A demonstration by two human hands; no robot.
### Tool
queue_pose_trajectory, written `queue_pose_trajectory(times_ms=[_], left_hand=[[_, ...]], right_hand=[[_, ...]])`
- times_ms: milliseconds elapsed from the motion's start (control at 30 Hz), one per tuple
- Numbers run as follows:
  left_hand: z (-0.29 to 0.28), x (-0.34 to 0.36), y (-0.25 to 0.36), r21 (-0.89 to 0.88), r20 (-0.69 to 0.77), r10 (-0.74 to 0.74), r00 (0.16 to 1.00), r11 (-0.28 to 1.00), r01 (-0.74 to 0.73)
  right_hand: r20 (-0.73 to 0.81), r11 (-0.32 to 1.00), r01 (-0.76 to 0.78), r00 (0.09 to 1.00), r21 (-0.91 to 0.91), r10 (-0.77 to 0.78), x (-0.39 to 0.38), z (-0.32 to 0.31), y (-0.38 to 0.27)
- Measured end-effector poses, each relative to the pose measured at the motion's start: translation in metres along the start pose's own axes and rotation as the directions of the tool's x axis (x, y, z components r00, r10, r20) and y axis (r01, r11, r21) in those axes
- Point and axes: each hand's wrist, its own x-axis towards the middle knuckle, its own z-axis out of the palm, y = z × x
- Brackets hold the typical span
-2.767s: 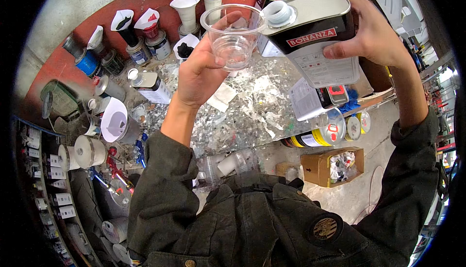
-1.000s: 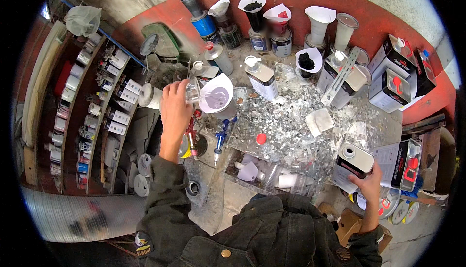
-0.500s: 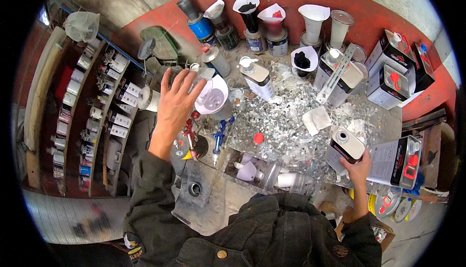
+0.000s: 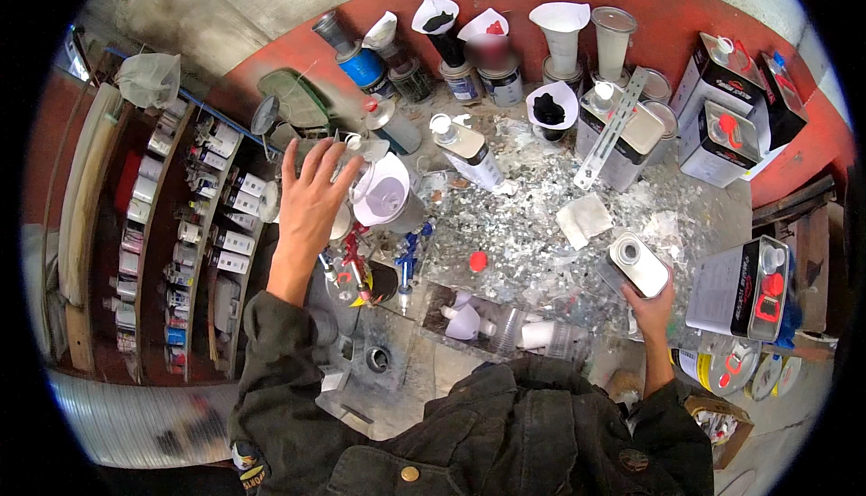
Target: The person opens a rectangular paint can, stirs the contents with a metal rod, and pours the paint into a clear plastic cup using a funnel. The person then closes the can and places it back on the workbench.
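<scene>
My right hand (image 4: 651,302) grips a small rectangular metal can (image 4: 639,264) at the bench's near right side; its round spout stands uncapped. My left hand (image 4: 311,191) is raised at the left, fingers spread. Its fingertips are close to a clear plastic piece (image 4: 368,150), and I cannot make out whether they touch. Just right of that hand, a pale cup lined with a paper funnel (image 4: 383,194) stands on the bench. A red cap (image 4: 478,261) lies on the bench between my hands. Red (image 4: 354,266) and blue (image 4: 409,257) spray guns hang near the front edge.
Along the back stand paint cans with paper strainers (image 4: 494,32). A perforated metal strip (image 4: 613,126) leans on cans at the right. A white cloth (image 4: 585,220) lies on the paint-crusted bench (image 4: 532,198). Shelves of bottles (image 4: 185,234) fill the left; a large can (image 4: 735,289) stands right.
The can in my right hand has tipped so that its top shows more squarely and its dark side is hidden. My left hand has shifted slightly left and down. The view has moved a little.
</scene>
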Motion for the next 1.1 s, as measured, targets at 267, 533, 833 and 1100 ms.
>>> queue_pose_trajectory(times_ms=[267, 533, 833, 1100], left_hand=[[0.018, 0.008, -0.005, -0.018, -0.032, 0.067, 0.997, 0.998, -0.068], [0.038, -0.008, -0.001, -0.041, -0.091, 0.059, 0.994, 0.997, -0.063], [0.064, -0.017, -0.005, -0.006, -0.057, 0.065, 0.996, 0.998, -0.065], [0.072, -0.022, 0.000, -0.081, -0.040, 0.064, 0.997, 0.995, -0.067]], right_hand=[[0.136, 0.990, -0.085, 0.988, 0.109, 0.070, -0.009, -0.018, 0.001], [0.098, 0.972, -0.142, 0.982, -0.187, 0.162, -0.045, -0.109, -0.084], [-0.225, 0.774, 0.043, 0.945, -0.632, -0.236, -0.001, -0.249, -0.178], [-0.100, 0.510, -0.085, 0.995, -0.856, -0.003, 0.057, -0.240, -0.148]])
